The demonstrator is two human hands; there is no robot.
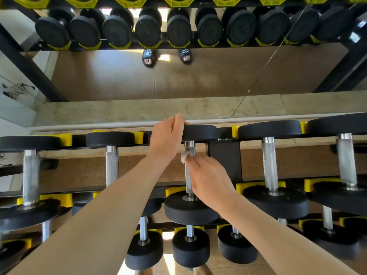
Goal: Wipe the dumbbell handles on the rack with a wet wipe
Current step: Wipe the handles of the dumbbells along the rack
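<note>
A black dumbbell lies across the top tier of the rack (224, 155), its knurled steel handle (188, 179) running toward me in mid-frame. My left hand (166, 139) grips the dumbbell's far black head (200, 132) at its left edge. My right hand (208, 179) is wrapped round the handle, and a small white wet wipe (185, 156) sticks out at its fingertips against the handle's upper part. The near head (190, 211) sits below my right wrist.
More dumbbells lie left and right on the same tier, in yellow cradles (258, 186). A lower tier holds smaller dumbbells (190, 249). Behind the rack a mirror (178, 76) reflects the rack and two sandalled feet. A stone ledge (258, 108) runs below it.
</note>
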